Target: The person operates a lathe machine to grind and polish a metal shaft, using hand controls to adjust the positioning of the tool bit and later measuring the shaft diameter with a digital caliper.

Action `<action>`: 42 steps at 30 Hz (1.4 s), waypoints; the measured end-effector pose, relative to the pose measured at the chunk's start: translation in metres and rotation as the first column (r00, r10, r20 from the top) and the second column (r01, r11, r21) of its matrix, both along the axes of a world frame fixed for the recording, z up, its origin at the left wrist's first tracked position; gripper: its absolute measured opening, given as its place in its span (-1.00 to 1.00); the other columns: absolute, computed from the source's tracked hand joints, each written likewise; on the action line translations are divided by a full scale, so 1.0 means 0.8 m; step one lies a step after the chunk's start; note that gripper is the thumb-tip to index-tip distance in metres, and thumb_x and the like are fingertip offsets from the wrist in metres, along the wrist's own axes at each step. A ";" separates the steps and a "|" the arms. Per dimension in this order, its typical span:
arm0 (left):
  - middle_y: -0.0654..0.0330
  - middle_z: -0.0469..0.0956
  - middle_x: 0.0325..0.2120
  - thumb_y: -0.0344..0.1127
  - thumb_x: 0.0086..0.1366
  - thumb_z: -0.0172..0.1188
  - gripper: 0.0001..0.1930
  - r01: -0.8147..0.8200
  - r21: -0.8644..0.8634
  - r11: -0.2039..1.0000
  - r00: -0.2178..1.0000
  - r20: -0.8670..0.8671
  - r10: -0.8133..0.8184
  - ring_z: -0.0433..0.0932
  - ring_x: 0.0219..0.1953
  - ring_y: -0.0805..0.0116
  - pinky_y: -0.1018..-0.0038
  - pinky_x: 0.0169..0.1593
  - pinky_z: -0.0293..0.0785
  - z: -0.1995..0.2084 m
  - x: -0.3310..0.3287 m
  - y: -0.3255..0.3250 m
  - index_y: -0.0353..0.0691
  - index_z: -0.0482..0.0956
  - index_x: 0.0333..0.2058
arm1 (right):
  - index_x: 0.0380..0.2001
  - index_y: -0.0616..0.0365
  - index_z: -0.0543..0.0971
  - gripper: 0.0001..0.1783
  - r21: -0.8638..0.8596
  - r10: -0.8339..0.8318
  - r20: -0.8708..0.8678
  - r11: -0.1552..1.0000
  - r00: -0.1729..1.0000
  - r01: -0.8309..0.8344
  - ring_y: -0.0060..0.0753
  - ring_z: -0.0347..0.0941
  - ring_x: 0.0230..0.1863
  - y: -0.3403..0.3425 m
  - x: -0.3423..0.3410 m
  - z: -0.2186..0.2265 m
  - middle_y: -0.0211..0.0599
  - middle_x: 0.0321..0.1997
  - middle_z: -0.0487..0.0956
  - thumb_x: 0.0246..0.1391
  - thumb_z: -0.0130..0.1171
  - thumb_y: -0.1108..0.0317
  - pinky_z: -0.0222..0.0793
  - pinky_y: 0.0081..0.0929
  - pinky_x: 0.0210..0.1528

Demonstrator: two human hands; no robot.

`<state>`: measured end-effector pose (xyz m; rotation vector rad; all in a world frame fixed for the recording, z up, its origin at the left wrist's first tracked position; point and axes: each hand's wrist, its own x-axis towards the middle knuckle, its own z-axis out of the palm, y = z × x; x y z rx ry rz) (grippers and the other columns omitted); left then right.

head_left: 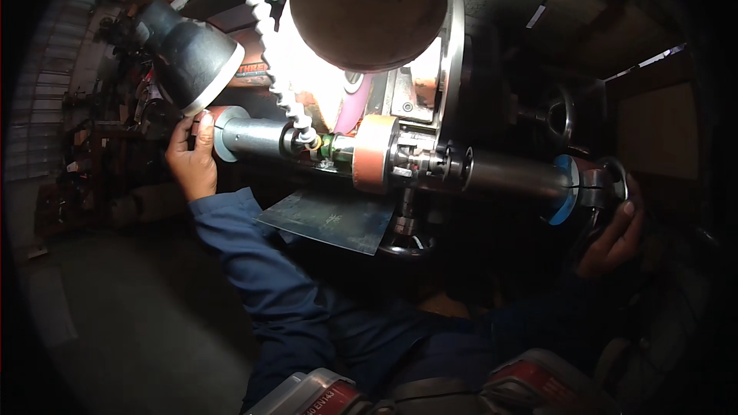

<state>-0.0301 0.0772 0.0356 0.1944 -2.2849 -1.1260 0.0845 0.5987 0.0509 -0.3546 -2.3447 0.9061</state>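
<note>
silver tube (pixel 265 137) and dark tube (pixel 515 174) flank an orange ring (pixel 372 155), seemingly lined up already; what remains is unclear. left hand (pixel 197 167) is at the silver tube's outer end, right hand (pixel 615 238) beside a metal hoop (pixel 619 175); cannot tell whether either grips.

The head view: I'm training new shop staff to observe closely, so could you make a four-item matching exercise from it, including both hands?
Column one:
1. Left hand
2. Right hand
3. Segmented hose
4. Flat sheet

Column two:
A. White, running downward in the picture toward a green part
B. Near the blue ring
C. Dark grey, below the orange band and to its left in the picture
D. Just below the black lamp in the picture

Right pairs: 1-D; 2-B; 3-A; 4-C
</note>
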 end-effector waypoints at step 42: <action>0.27 0.57 -0.28 -0.33 0.26 0.26 -0.73 0.077 0.097 0.992 0.997 -0.025 -0.075 0.47 -0.24 0.54 0.56 -0.08 0.40 -0.011 0.005 -0.021 -0.41 0.57 -0.16 | -0.02 0.43 0.41 -0.49 0.214 -0.089 -0.214 0.968 0.973 0.135 -0.25 0.54 -0.13 0.021 0.051 -0.095 0.03 -0.10 0.53 0.39 -0.36 0.16 0.50 -0.44 -0.12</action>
